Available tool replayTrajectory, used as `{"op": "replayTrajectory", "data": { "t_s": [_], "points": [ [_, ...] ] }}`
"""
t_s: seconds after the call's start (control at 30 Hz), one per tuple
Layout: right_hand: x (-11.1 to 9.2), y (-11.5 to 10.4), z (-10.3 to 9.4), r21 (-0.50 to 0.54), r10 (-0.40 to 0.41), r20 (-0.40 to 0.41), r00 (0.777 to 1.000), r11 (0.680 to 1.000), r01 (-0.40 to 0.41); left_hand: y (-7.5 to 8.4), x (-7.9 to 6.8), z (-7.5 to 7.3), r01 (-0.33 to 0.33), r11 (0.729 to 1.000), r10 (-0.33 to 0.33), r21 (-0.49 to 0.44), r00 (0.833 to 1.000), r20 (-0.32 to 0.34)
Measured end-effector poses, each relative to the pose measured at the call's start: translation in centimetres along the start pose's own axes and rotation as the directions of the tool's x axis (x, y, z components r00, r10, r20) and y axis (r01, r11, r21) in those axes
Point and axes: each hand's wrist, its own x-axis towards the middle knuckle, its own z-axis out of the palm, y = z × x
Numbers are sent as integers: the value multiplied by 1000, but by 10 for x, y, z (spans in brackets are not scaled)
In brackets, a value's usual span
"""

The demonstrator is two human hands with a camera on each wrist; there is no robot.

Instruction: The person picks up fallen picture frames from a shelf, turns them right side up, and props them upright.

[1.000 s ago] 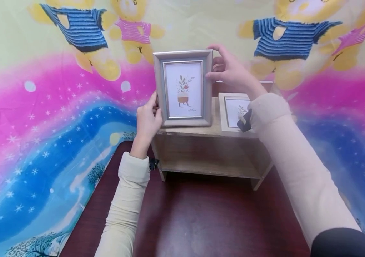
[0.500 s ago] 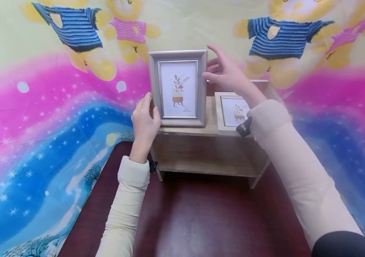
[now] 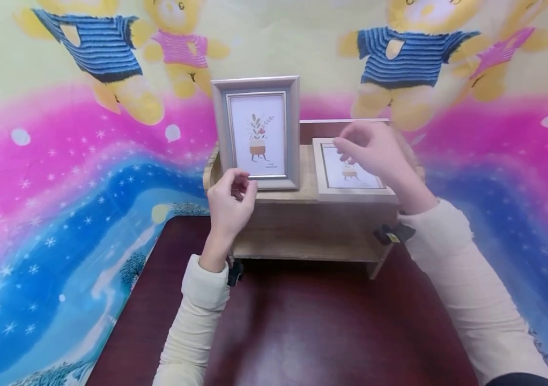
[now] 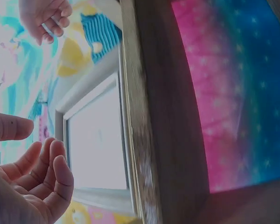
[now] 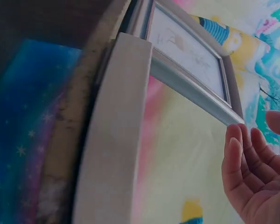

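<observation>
A silver-grey picture frame (image 3: pixel 258 134) with a potted-plant print stands upright on the left of a small wooden shelf. My left hand (image 3: pixel 231 206) hovers before its lower left corner, fingers loosely bent and nothing held; the left wrist view shows a gap between that hand (image 4: pixel 35 186) and the frame (image 4: pixel 95 135). Flat on the shelf top at right lies a second, cream picture frame (image 3: pixel 351 194) with a similar print. Above it floats my right hand (image 3: pixel 377 150), relaxed and holding nothing. In the right wrist view, the right hand (image 5: pixel 259 175) is likewise bare.
The two-tier wooden shelf (image 3: pixel 303 247) stands on a dark red-brown table (image 3: pixel 303 321). Behind hangs a cloth backdrop (image 3: pixel 274 43) printed with teddy bears, reaching round both sides. A dark strap (image 3: pixel 393 234) sits at the right cuff.
Both hands have come away from the standing frame. The right one has moved right and down over the lying frame; the left has come lower and nearer. The frame stays upright.
</observation>
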Motion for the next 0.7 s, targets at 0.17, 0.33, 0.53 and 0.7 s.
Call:
{"op": "replayTrajectory", "data": {
  "t_s": [0.17,0.33,0.53,0.7],
  "points": [
    [-27,15,-9,-28,42,-63,997,999,-44,9,-11,7,49,996,-44,-72,997,63],
    [-47,28,-20,-80,101,-119,988,991,-111,18,-17,14,75,990,-63,-121,993,103],
    [-56,41,-34,-173,169,-126,978,967,-189,25,-19,27,96,982,-67,-165,982,174],
    [-50,48,-40,-272,167,-130,977,942,-197,30,-15,41,147,974,-103,-171,964,243]
  ]
}}
